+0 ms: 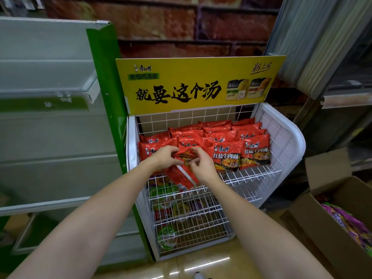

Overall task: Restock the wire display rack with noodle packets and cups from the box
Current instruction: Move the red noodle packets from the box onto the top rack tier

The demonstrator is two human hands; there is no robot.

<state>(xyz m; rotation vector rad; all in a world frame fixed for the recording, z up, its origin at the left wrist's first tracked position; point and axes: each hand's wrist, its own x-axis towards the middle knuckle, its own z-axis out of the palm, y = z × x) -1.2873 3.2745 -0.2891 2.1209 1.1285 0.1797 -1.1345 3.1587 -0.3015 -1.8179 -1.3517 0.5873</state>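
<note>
Both hands meet over the front of the top shelf of the white wire display rack (267, 174). Between them is a red plastic noodle packet (182, 174), tilted so that its upper end lies among the packets on the shelf and its lower end hangs past the shelf's front edge, over the tiers below. The left hand (164, 158) grips the packet's upper left edge with curled fingers and thumb. The right hand (202, 162) pinches the packet's upper right part, its fingers bent onto the printed face. The two hands are just beside each other, with the packet's top showing between them.

Behind and to the right of the held packet, rows of red noodle packets (227, 141) fill the top shelf, standing in overlapping rows that lean back toward the rack's rear grid. Above them rises a yellow cardboard header sign (199, 83) with black lettering. On the lower wire tiers, on the left side, sit noodle cups with green and red lids (167, 236), seen through the wires.

At the right edge stands an open brown cardboard box (330, 228) on the floor, holding purple noodle packets (350, 224). Left of the rack is a green-edged grey shelf unit (60, 117).
</note>
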